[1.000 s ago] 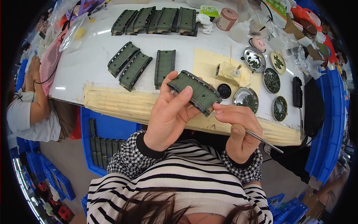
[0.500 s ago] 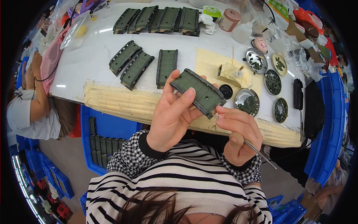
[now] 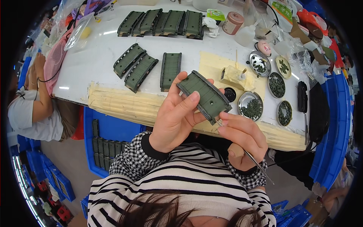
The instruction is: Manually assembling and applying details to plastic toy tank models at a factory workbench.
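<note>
Since a second ago my left hand (image 3: 176,119) has tilted the green track piece (image 3: 204,96) slightly higher above the table edge (image 3: 113,102), fingers pinching it, while my right hand (image 3: 242,138) pinches a thin tool (image 3: 255,162) at its lower corner.

Assembly workshop: white workbench (image 3: 94,64), rows of green parts (image 3: 162,22), parts dishes (image 3: 251,106), blue crates (image 3: 109,128).

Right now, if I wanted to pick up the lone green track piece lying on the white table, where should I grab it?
Probably across the two long ribbed edges of the green track piece, coming down from above. It lies flat and apart from the angled pair to its left, so both long sides look free.
</note>
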{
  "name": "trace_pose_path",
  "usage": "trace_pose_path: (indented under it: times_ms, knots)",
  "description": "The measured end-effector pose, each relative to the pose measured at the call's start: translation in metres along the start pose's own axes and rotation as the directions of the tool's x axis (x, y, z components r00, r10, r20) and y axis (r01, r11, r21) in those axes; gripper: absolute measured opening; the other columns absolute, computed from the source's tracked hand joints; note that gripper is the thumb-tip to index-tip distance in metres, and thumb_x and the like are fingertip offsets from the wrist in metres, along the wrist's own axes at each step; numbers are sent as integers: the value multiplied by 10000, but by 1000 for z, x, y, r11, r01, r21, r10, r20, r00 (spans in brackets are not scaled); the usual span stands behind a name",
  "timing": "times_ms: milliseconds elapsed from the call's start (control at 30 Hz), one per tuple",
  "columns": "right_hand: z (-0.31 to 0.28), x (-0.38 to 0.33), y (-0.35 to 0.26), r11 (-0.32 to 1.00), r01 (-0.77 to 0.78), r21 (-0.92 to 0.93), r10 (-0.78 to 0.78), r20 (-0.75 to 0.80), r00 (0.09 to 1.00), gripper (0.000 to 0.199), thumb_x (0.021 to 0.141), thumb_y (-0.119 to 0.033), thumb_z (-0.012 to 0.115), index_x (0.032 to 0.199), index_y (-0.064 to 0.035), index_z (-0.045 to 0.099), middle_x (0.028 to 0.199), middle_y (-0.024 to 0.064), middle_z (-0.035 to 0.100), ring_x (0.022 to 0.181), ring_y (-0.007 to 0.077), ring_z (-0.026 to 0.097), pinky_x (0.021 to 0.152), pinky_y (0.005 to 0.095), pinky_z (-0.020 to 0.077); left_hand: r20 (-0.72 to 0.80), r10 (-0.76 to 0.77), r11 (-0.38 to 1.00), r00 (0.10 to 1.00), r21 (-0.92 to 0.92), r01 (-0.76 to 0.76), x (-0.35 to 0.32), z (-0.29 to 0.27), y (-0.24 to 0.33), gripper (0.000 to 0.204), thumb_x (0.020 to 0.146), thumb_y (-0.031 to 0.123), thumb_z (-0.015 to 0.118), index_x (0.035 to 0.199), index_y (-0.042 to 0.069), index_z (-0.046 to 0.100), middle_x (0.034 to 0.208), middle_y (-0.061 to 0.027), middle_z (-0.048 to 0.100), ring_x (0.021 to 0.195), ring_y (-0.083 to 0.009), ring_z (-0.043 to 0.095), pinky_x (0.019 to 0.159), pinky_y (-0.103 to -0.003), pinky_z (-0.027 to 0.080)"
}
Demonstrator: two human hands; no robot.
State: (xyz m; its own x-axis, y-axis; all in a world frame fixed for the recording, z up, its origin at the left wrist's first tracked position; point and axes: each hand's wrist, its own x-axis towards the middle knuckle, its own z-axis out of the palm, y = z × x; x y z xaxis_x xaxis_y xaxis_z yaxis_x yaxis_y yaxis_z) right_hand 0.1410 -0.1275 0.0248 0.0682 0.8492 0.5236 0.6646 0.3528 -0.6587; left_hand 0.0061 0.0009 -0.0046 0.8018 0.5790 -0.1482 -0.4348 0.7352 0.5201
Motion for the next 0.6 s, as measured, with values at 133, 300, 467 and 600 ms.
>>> trace_pose_path:
  times_ms: [133,300,467,600]
  knots:
    - [2,-1,0,1000,-1,20,2,-26,1000,367,726,-115,729,1053,31,648,1019,153,628,1027,322,634,858,384,542,10,11,1000,1000,-5,-11,0,-1,-2,416,988,121,450,1358,216,285,1393,-187,389,1312,-363,404,1001,-463,478]
    - [1,-1,0,1000,10,15,-9,-21,1000,361,750,-131,726,1063,30,646,1018,156,628,1028,321,634,860,384,542,11,19,1000,1000,-5,-19,-1,0,-2,409,989,125,450,1356,216,293,1394,-187,390,1314,-365,401,1004,-464,476]
    - [6,-7,1,989,-23,146,47,-161,986,310,870,-237,636,1030,28,641,1025,175,629,987,320,649,825,378,552,15,-16,999,1000,-28,16,0,2,0,362,997,157,443,1338,199,327,1382,-188,414,1312,-369,405,1016,-460,466]
    - [16,-13,9,941,75,329,84,-443,892,447,969,-389,462,949,29,618,961,181,622,900,316,669,786,374,564,-34,-79,984,996,-163,72,5,-5,-1,285,1003,248,452,1274,166,426,1341,-191,466,1304,-362,420,1020,-425,468]
